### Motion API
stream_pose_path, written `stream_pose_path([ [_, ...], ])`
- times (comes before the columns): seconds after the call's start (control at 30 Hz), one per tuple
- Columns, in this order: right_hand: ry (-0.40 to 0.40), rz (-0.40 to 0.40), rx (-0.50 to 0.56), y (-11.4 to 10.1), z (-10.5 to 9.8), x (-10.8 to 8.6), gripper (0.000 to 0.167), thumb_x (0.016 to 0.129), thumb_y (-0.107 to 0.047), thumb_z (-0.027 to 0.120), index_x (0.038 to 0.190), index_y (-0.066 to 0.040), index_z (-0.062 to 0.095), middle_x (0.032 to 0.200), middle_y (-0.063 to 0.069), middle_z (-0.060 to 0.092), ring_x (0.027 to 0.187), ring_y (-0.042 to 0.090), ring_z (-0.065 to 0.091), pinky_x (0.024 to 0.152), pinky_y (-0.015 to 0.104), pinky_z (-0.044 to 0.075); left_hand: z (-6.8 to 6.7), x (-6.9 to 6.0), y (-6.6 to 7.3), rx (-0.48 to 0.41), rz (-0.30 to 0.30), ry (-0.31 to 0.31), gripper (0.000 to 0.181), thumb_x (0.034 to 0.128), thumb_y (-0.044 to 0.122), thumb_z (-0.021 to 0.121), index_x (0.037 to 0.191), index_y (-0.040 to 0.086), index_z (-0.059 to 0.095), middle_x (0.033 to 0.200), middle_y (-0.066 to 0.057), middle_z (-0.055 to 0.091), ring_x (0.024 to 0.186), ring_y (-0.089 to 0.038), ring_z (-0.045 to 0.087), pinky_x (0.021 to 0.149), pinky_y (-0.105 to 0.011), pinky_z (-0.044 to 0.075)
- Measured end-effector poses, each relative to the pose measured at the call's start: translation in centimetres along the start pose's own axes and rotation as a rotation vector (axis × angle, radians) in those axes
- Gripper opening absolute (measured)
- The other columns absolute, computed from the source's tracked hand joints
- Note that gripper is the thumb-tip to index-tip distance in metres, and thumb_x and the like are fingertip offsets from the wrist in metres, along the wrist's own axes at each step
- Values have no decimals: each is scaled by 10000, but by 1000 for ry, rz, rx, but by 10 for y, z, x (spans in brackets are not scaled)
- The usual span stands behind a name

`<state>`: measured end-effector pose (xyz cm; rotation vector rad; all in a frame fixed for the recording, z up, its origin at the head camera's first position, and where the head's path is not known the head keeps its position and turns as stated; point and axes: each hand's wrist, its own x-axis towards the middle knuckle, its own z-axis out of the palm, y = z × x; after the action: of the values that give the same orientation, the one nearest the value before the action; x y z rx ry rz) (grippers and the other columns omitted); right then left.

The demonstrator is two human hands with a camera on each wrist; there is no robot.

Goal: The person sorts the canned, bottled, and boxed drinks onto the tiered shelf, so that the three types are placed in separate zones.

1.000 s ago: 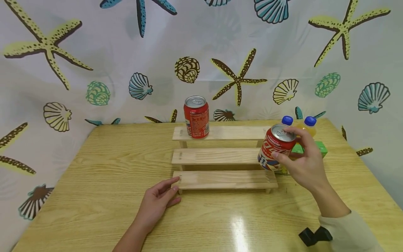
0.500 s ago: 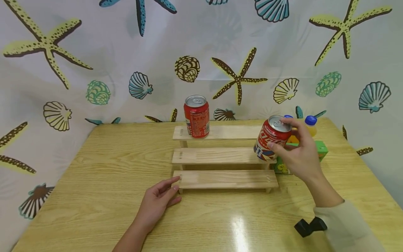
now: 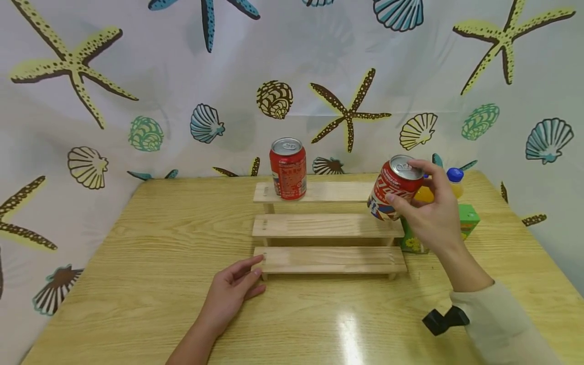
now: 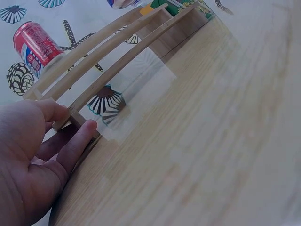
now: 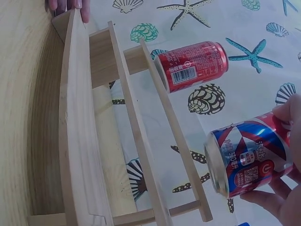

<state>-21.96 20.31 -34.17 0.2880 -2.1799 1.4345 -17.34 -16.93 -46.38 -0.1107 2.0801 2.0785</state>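
Note:
A wooden three-step display rack (image 3: 328,257) stands on the table. My left hand (image 3: 230,291) holds the left end of its lowest step between thumb and fingers. On the top step, toward the left, a red cola can (image 3: 290,173) stands upright. My right hand (image 3: 433,215) grips a second cola can (image 3: 393,186), red with a blue and white pattern, between thumb and fingers near its top. In the head view this can is tilted slightly, in front of the rack's right end; the right wrist view shows its base (image 5: 215,165) apart from the top step.
Behind my right hand stand bottles of orange drink with blue caps (image 3: 454,175), partly hidden. A green carton (image 3: 468,218) and another green package with yellow flowers (image 3: 412,242) are beside the rack's right end. A patterned cloth (image 3: 173,61) hangs behind the table.
My right hand has lifted the held can up and slightly left, toward the top step's right end. My left hand and the standing can have stayed in place.

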Motion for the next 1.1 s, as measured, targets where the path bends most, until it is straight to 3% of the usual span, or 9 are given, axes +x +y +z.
stream_pose_path([
  [0.3,33,-19,-15,0,6,11,622,847,-20,769,1401,-104,500,1367,80,514,1093,130,524,760,85,577,0,0,1,3,3,-13,376,991,96,623,1366,75,599,1403,-122,532,1074,-194,645,913,-313,624],
  [0.6,9,11,-59,1,13,25,636,856,-92,785,1421,-130,496,1400,79,496,1088,138,494,754,63,547,-2,-1,0,5,0,-11,371,994,107,622,1365,91,604,1433,-110,522,1156,-241,633,907,-310,625],
  [0.83,-31,48,-59,1,15,31,642,875,-126,776,1439,-161,471,1435,60,453,1134,149,479,787,112,551,-2,-1,0,-11,-3,-6,369,992,84,618,1361,77,604,1413,-124,526,1115,-215,642,907,-314,626],
  [1.1,-5,33,-65,2,19,35,634,869,-117,778,1429,-148,484,1433,63,464,1137,163,465,757,81,533,-2,-2,1,-11,-4,-5,368,990,87,622,1358,78,608,1404,-126,530,1096,-214,644,900,-312,628],
])
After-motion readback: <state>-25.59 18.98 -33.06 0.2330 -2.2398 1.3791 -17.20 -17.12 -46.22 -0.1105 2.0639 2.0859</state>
